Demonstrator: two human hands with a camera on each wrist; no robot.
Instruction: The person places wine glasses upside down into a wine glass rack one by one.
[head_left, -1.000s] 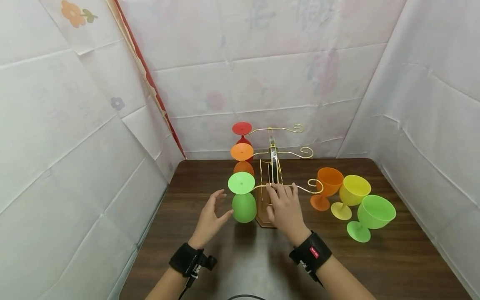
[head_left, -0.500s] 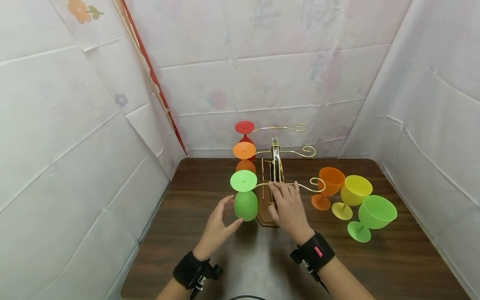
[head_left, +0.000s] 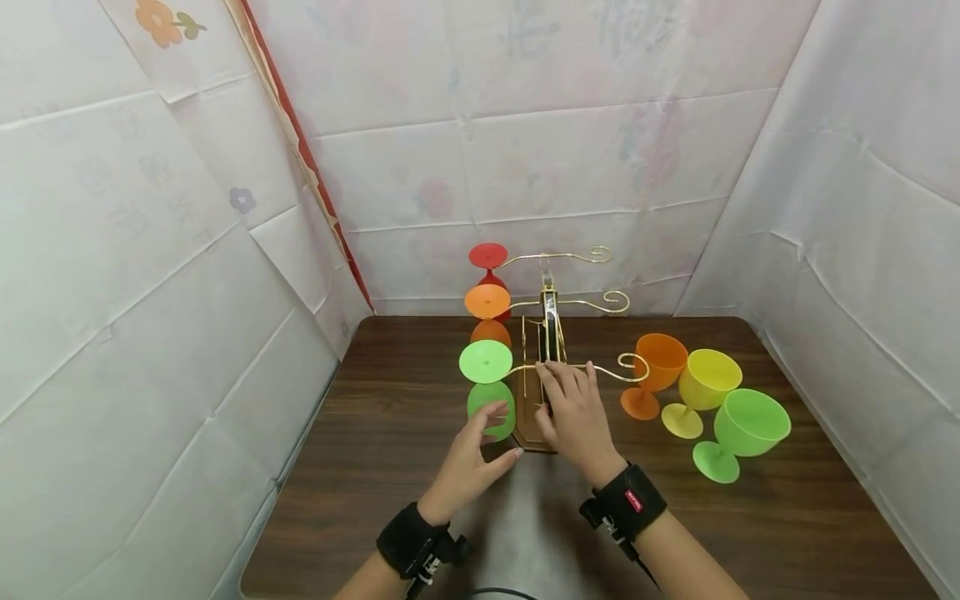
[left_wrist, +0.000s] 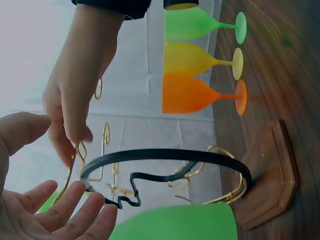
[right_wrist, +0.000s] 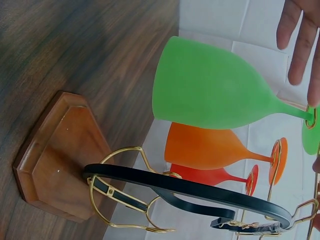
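Observation:
A goblet rack (head_left: 550, 321) with gold wire arms and a wooden base (right_wrist: 65, 155) stands on the table. Upside down on its left arms hang a green goblet (head_left: 486, 362), an orange goblet (head_left: 487, 302) and a red goblet (head_left: 488, 255). My right hand (head_left: 577, 421) grips the rack's front wire arm near the middle; the left wrist view shows its fingertips pinching the wire. My left hand (head_left: 471, 462), thumb and fingers spread, is in front of the hanging green goblet and partly covers its bowl in the head view. Nothing is in the left hand.
An orange goblet (head_left: 660, 362), a yellow goblet (head_left: 708, 382) and a green goblet (head_left: 752, 422) stand upright on the dark wood table (head_left: 397, 383) to the right. The rack's right arms end in curls. White sheets (head_left: 562, 167) hang behind and at both sides.
My left hand has moved right, from beside the hanging green goblet to in front of its bowl. The right hand has stayed on the rack's front arm.

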